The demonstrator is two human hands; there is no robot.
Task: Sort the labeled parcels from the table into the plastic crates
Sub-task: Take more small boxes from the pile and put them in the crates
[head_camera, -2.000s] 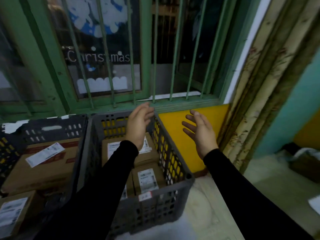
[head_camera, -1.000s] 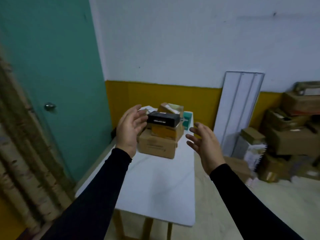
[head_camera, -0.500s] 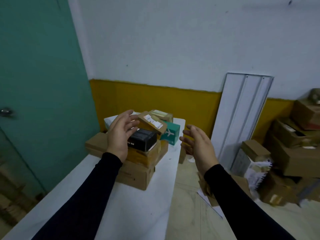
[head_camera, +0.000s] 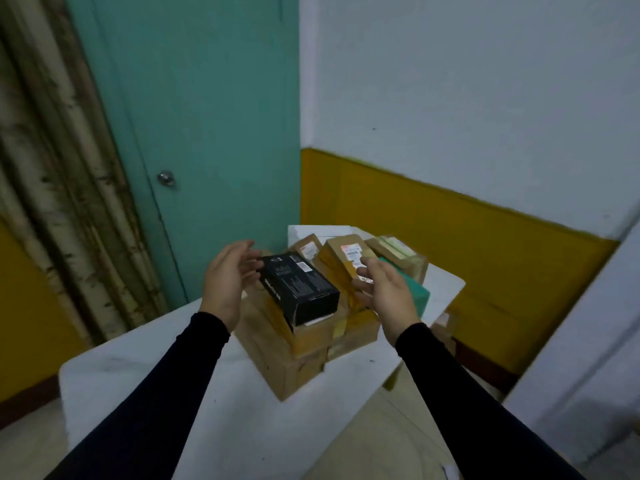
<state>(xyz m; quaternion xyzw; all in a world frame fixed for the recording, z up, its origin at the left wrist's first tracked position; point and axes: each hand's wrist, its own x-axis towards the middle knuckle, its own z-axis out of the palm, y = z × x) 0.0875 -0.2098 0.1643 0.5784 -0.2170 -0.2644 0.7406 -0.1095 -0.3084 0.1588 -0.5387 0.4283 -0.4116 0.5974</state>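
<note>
A pile of parcels sits on the white table (head_camera: 145,368). On top lies a black box (head_camera: 299,292), resting on brown cardboard boxes (head_camera: 294,355). Behind it are labeled brown parcels (head_camera: 346,254) and a teal box (head_camera: 417,296). My left hand (head_camera: 227,282) hovers at the black box's left end, fingers relaxed, maybe just touching it. My right hand (head_camera: 388,296) is held to the box's right, fingers spread, holding nothing. No crate is in view.
A teal door (head_camera: 194,133) with a round knob stands behind the table. A patterned curtain (head_camera: 52,168) hangs at the left. The wall is white over a yellow band (head_camera: 450,230). A pale panel (head_camera: 588,323) fills the right edge.
I turned from the crates by the window to the table and came closer. Both hands moved in on either side of the black box atop the pile.
</note>
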